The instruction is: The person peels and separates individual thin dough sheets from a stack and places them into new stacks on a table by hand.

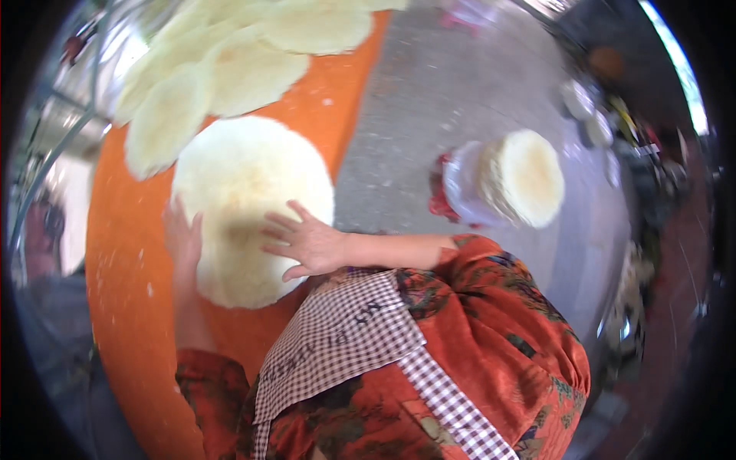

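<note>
A large, round, pale flatbread [253, 167] lies before me on the orange surface, slightly browned near its middle. Over its lower right part my right hand [307, 238] is spread, fingers apart and nothing in it. A dark shadow falls on the bread by those fingertips; whether they touch it I cannot tell. My left hand [183, 230], blurred, is at the bread's left edge with thumb and fingers apart. Whether other rounds lie beneath this one is hidden.
Several thin flatbreads [253, 69] overlap at the far end of the orange surface [132, 253]. On the grey surface [402, 132] to the right stands a stack of smaller flatbreads [532, 178], with clear plastic [460, 181] and something red [443, 198] beside it. A metal frame [57, 149] rises at the left.
</note>
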{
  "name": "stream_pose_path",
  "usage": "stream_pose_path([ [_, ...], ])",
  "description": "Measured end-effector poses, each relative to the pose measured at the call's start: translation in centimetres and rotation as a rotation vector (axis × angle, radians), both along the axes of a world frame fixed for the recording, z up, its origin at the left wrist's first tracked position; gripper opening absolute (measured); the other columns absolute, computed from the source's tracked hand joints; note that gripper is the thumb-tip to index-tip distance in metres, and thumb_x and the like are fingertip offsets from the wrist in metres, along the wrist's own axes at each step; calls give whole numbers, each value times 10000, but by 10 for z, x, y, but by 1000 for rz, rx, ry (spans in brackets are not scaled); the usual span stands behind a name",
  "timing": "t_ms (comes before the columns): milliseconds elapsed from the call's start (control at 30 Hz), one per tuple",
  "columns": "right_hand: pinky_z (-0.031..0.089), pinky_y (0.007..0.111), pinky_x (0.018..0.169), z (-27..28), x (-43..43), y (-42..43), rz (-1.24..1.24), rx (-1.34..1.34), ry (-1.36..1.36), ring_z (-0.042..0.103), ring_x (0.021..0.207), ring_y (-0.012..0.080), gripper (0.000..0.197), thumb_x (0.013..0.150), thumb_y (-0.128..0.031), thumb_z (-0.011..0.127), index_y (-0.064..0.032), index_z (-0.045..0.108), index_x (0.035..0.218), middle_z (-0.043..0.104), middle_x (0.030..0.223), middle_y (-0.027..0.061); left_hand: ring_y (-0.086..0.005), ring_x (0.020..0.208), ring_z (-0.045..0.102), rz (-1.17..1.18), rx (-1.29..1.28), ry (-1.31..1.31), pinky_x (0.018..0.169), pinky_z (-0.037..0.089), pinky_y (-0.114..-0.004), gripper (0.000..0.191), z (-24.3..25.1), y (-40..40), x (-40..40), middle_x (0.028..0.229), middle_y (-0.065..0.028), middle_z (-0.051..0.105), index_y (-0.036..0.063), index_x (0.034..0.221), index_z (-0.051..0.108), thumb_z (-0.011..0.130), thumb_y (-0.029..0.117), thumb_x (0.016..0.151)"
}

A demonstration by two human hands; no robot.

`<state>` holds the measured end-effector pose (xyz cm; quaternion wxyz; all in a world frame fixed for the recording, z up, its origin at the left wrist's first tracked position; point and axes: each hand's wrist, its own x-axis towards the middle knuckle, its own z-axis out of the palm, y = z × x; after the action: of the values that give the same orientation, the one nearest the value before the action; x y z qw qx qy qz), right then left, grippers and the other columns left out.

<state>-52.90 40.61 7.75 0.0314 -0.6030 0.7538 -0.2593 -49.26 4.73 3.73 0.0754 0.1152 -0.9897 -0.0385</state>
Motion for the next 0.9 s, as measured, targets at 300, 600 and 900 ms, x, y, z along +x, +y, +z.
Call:
stream_pose_path([
  [300,104,538,1132,-12,-12,13,-91,13,-35,212,1407,298,674,867,-556,497,-137,419,1389,324,1486,114,-400,1379,208,-74,184,-20,1114,228,-468,691,3,22,-32,1515,-227,179,93,1490,158,440,433,960],
  [600,259,511,1080,0,32,42,-1020,-258,-285,303,1345,382,645,810,-323,672,-73,426,1351,310,1451,227,-436,1340,274,-121,178,80,1110,237,-481,714,6,12,-19,1472,-278,246,40,1462,223,497,434,933],
  [900,129,577,1098,50,-132,-45,-536,-47,84,237,1382,362,678,867,-518,506,-104,408,1394,385,1436,160,-392,1382,220,-163,399,57,1140,172,-448,709,10,13,-27,1492,-239,248,22,1465,214,486,393,926],
])
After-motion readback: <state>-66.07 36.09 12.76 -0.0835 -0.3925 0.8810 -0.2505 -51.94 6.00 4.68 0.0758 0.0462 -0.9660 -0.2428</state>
